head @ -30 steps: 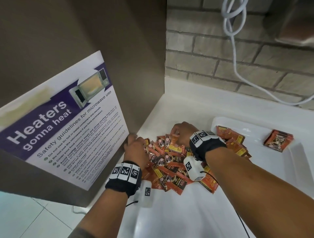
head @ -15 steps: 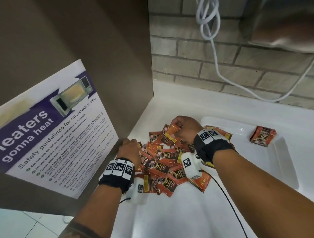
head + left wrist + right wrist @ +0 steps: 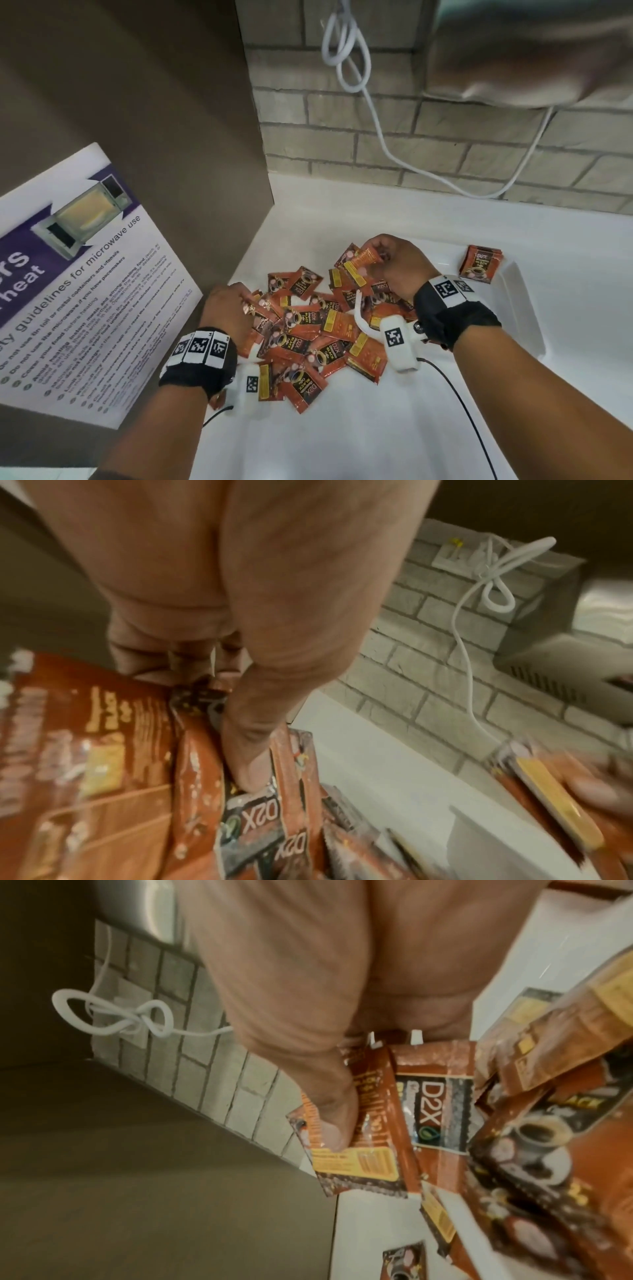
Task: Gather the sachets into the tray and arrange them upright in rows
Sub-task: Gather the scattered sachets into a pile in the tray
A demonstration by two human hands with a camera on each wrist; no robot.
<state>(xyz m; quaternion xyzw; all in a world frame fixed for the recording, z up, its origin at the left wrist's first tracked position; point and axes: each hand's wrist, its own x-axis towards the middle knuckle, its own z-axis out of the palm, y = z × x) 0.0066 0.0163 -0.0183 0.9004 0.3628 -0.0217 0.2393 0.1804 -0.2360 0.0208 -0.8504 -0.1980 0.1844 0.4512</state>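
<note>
table (image 3: 342, 428) carries the sachets (image 3: 308, 329) pile, still outside the tray (image 3: 520, 308). right hand (image 3: 397, 267) has just lifted, pinching a few sachets; left hand (image 3: 226, 308) stays curled gripping sachets at the pile's left edge. gathering barely started.

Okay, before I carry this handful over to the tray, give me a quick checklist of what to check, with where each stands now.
1. Right hand grips sachets: ok.
2. Left hand grips sachets: cannot tell; it rests on the pile.
3. Tray has free space: ok.
4. Stack in tray stands upright: cannot tell.
5. Held sachets face one way: not ok.
</note>
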